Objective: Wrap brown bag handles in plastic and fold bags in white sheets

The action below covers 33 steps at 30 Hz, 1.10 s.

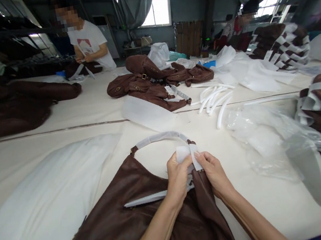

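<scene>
A dark brown leather handbag (pixel 121 197) lies on the table in front of me, its handle (pixel 160 137) wrapped in whitish sheeting and arched away from me. At the handle's right end, a strip of white wrapping (pixel 196 159) covers the strap joint. My left hand (pixel 175 177) is closed, pinching the wrapping from the left, with a loose white flap (pixel 182 153) standing above its fingers. From the right, my right hand (pixel 215 171) presses its thumb on the strip, fingers closed round the joint. A pale, long pointed item (pixel 146 199) lies across the bag, partly behind my left wrist.
A pile of brown bags (pixel 146 77) lies beyond the table seam, near white foam tubes (pixel 214 100). Clear plastic (pixel 263 139) and a grey tape dispenser (pixel 318 170) are at right. White sheets (pixel 45 190) cover the left. A co-worker (pixel 89 41) stands across the table.
</scene>
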{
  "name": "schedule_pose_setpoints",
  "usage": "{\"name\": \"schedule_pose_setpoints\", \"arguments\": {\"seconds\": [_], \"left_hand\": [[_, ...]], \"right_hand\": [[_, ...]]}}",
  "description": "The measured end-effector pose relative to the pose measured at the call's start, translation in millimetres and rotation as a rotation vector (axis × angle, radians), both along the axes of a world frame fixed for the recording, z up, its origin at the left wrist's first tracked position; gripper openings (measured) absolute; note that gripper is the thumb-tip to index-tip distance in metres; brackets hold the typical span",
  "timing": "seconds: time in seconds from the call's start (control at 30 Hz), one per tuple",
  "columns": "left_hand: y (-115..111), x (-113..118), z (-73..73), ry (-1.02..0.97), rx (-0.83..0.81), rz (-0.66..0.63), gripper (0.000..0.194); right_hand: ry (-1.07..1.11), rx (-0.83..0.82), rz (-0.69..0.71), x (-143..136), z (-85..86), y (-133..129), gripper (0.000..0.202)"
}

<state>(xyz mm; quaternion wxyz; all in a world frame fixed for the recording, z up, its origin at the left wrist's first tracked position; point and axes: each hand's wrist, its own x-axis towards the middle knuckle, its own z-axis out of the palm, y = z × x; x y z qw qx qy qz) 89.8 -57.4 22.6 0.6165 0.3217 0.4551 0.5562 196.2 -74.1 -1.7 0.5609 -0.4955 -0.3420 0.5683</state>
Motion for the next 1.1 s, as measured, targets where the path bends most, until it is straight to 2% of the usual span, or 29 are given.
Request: {"name": "schedule_pose_setpoints", "arguments": {"seconds": [0.07,0.17,0.23,0.4,0.6,0.7,0.8,0.93,1.1], "left_hand": [[3.5,-10.3,2.4,-0.010,-0.028,-0.037,0.028],[9.5,-26.6,3.1,-0.118,-0.167,-0.166,0.040],[10.3,-30.8,0.0,-0.192,-0.238,-0.185,0.038],[-1.2,-15.3,-9.7,-0.162,-0.124,-0.125,0.027],[-10.9,0.7,-9.6,-0.204,-0.117,-0.123,0.043],[-11.3,4.3,-10.1,-0.219,-0.157,-0.090,0.050],[-12.0,6.5,-10.0,-0.159,-0.116,-0.036,0.052],[-12.4,6.9,-6.8,-0.091,-0.048,0.020,0.047],[-11.3,5.7,-5.2,-0.029,-0.004,0.034,0.042]], "right_hand": [[-0.025,0.002,-0.022,-1.4,1.3,1.7,0.046],[-0.022,0.002,-0.062,-3.7,-0.5,3.4,0.048],[-0.012,0.022,-0.063,-6.4,-2.8,3.5,0.046],[-0.073,0.089,-0.069,-15.4,-5.8,0.5,0.044],[-0.182,0.112,-0.117,-20.9,-5.0,-1.6,0.038],[-0.262,0.130,-0.140,-23.9,-4.8,-2.1,0.031],[-0.395,0.130,-0.161,-27.1,-6.3,-3.0,0.027],[-0.531,0.123,-0.167,-29.8,-8.4,-4.3,0.025],[-0.564,0.134,-0.154,-31.5,-7.5,-7.5,0.026]]}}
